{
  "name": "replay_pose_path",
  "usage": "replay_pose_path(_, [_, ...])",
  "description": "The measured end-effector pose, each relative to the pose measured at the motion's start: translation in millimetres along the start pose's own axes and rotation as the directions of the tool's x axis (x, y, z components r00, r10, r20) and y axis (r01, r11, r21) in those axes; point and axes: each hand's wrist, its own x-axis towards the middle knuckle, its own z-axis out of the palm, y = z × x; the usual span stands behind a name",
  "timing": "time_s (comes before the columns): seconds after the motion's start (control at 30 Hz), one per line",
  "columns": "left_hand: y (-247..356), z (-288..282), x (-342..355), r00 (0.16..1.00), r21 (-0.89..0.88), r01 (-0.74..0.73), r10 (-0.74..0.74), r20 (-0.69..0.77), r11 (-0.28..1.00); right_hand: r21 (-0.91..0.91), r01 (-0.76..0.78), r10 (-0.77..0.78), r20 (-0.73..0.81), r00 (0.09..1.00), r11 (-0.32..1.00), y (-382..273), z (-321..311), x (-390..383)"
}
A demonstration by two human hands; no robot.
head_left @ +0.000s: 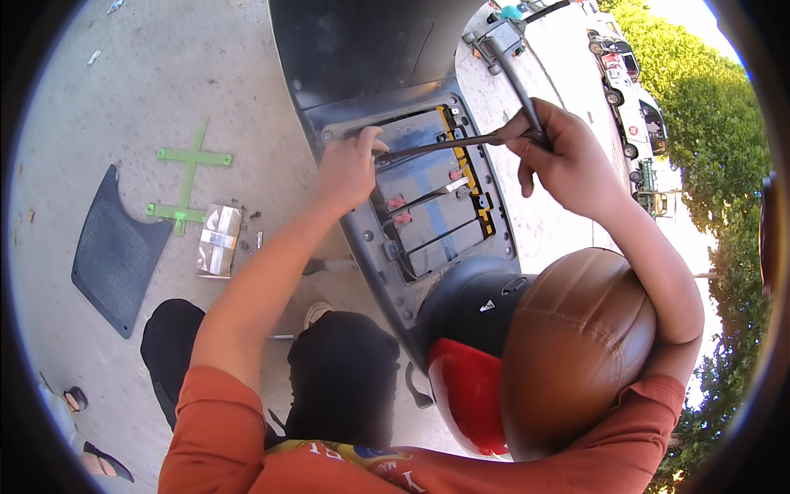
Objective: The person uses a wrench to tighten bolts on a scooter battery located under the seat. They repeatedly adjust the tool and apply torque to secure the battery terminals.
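Firstly, a dark mat (123, 251) is lying at nine o'clock and a green frame (192, 160) at ten. At eleven o'clock the left hand (350, 169) is half curling beside the left end of a dark strap (448, 146), but whether it is gripping, I cannot tell. At one o'clock this strap is stretching above the batteries (420, 221), and at two the right hand (564, 152) is holding it between bent fingers and thumb.

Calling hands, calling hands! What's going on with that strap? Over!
Right hand gripping dark strap. Left hand at strap's left part, grip unclear. Strap stretched across batteries. Dark mat on ground to the left, out of the way.
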Motion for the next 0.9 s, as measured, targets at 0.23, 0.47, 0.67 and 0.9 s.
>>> replay_pose_path(0.23, [7, -12, 2, 0.977, 0.077, 0.04, -0.055, 0.207, 0.996, 0.047, -0.213, 0.211, 0.047, 0.976, 0.976, -16, 4, -1])
replay_pose_path(0.47, [2, -24, 17, 0.967, -0.263, -0.014, 0.08, 0.242, 0.965, 0.077, -0.217, 0.223, -0.075, 0.972, 0.973, -30, 24, 24])
replay_pose_path(0.67, [-18, -29, 47, 0.863, -0.486, 0.106, 0.163, 0.479, 0.867, -0.399, 0.195, -0.193, 0.044, 0.98, 0.896, -35, 28, 28])
replay_pose_path(0.9, [-24, -24, 54, 0.864, -0.484, -0.137, 0.343, 0.369, 0.865, -0.475, 0.175, -0.175, 0.045, 0.984, 0.862, -41, 13, 50])
